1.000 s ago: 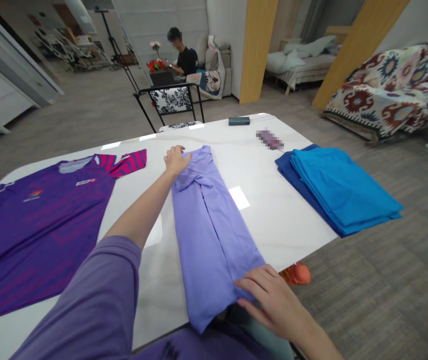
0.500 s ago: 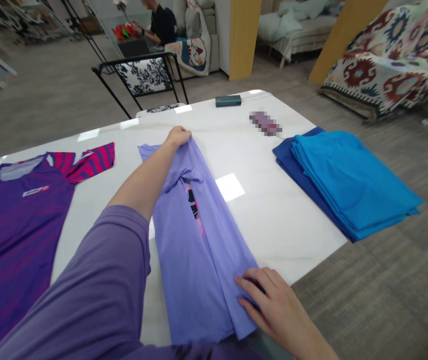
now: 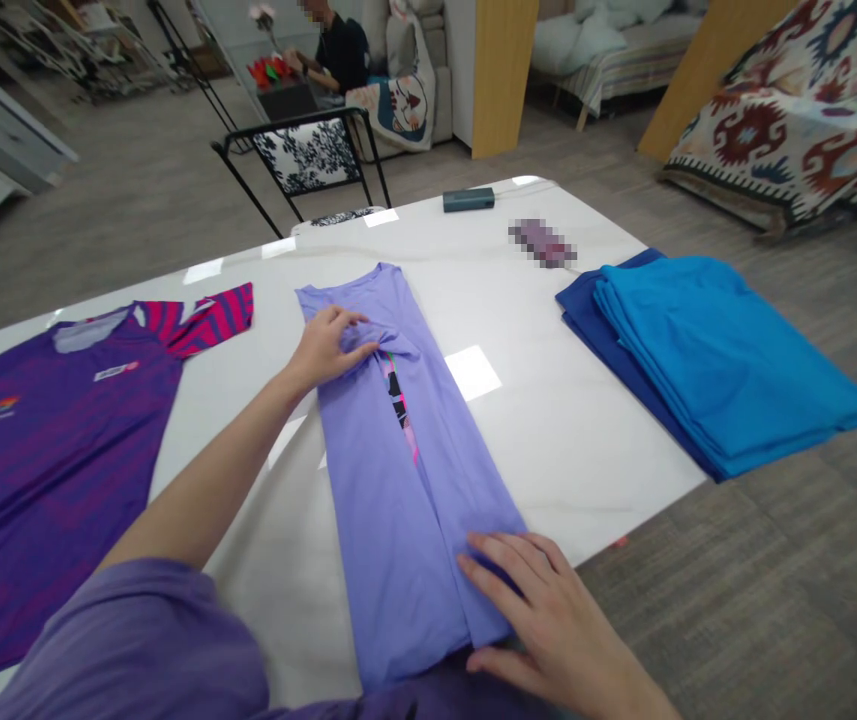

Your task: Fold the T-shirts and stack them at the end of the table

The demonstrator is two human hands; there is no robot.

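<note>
One lavender shirt point(image 3: 379, 500) lies folded lengthwise on the white surface point(image 3: 548, 430); left hand point(image 3: 323, 348) on its bunched upper fabric, grip closure cannot be told; right hand point(image 3: 552, 610) at its near hem, grip apart.

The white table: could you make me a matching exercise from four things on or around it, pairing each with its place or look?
1. Lavender garment
2. Purple shirt
3. Bright blue fabric
4. Chair

A. Beyond the far edge of the table
B. Touched by the left hand and right hand
C. Lying on darker blue fabric
D. Has a pink-striped sleeve

Pairs: 1-B, 2-D, 3-C, 4-A
</note>
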